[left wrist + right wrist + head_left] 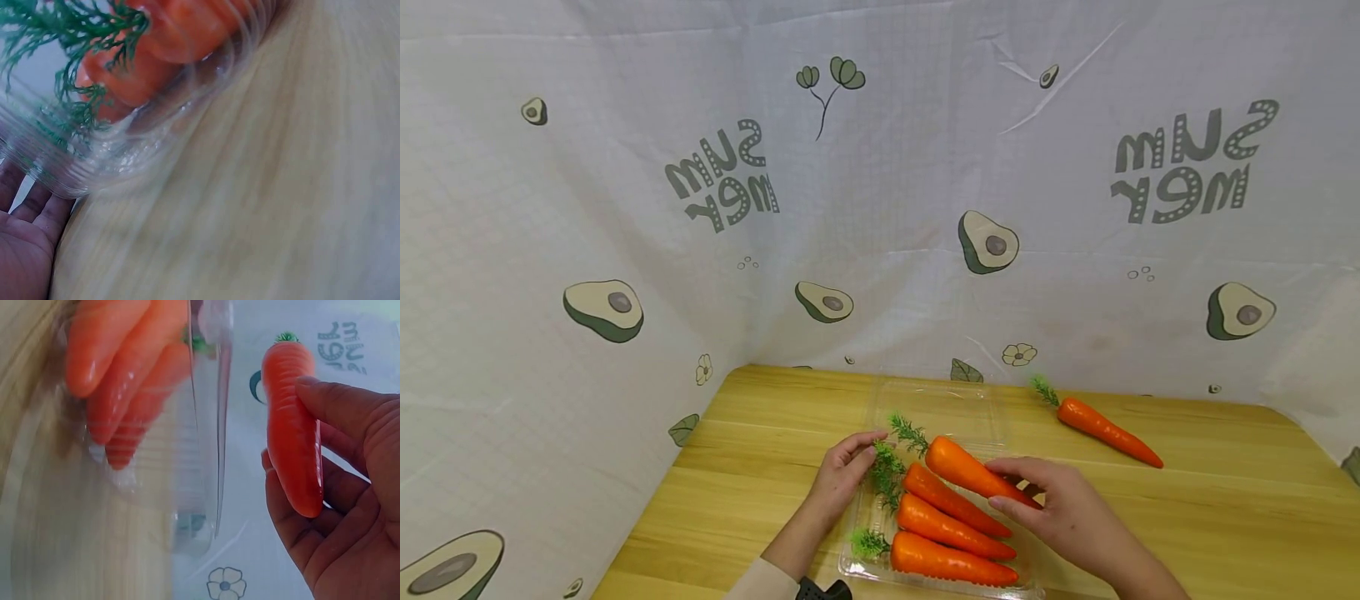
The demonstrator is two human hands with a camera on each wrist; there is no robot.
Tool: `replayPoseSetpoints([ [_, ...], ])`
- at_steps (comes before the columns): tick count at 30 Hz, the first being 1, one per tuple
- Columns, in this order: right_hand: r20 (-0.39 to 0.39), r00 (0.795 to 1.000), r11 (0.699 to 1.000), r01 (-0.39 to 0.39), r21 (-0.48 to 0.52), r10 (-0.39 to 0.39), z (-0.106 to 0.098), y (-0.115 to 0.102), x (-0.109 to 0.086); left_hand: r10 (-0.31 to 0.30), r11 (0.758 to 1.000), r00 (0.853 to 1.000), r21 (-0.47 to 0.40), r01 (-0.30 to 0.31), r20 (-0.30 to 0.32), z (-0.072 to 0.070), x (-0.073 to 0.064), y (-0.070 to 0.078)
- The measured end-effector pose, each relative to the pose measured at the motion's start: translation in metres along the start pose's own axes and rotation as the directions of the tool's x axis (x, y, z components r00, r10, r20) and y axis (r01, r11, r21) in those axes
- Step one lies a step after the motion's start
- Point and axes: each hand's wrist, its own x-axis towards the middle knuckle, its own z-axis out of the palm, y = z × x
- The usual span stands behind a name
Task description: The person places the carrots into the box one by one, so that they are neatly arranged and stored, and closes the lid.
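My right hand (1060, 508) pinches an orange carrot (962, 467) with a green leafy top near its tapered end. In the right wrist view this held carrot (290, 425) sits between thumb and fingers, beside the container. Three more carrots (955, 529) lie side by side in a clear plastic container (865, 571), tops toward the left. My left hand (838, 475) is at the container's left side, by the green tops. The left wrist view shows its fingers (53, 215) fairly straight against the container's ribbed outer wall; the thumb is hidden there.
A single carrot (1108, 431) lies on the wooden table (730, 467) at the back right. The container's clear lid (936, 408) is folded back behind it. A white printed curtain (880, 208) hangs along the table's back and left sides.
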Motion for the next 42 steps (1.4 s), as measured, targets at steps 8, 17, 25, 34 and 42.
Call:
replayPoseSetpoints([
  [8, 0.111, 0.994, 0.999, 0.015, 0.049, -0.02, 0.009, -0.002, 0.003, 0.075, 0.997, 0.997, -0.011, -0.075, -0.002, -0.001, 0.0, -0.003],
  [17, 0.231, 0.972, 0.992, 0.006, 0.127, -0.036, 0.019, 0.001, 0.005, -0.012, 0.999, 1.0, 0.041, 0.013, -0.015, 0.0, 0.002, 0.0],
  [25, 0.283, 0.956, 0.994, 0.058, 0.089, -0.081, 0.025, 0.004, 0.003, 0.006, 0.999, 1.0, -0.035, -0.005, 0.027, 0.0, 0.003, -0.002],
  [34, 0.4, 0.917, 0.993, -0.052, 0.105, 0.006, 0.026, 0.006, 0.005, 0.003, 1.0, 1.0, -0.029, -0.003, 0.012, 0.0, 0.002, 0.0],
  [42, 0.402, 0.915, 0.998, -0.051, 0.035, 0.032, 0.026, 0.006, 0.006, -0.011, 0.999, 1.0, -0.031, 0.011, 0.025, 0.0, 0.003, 0.001],
])
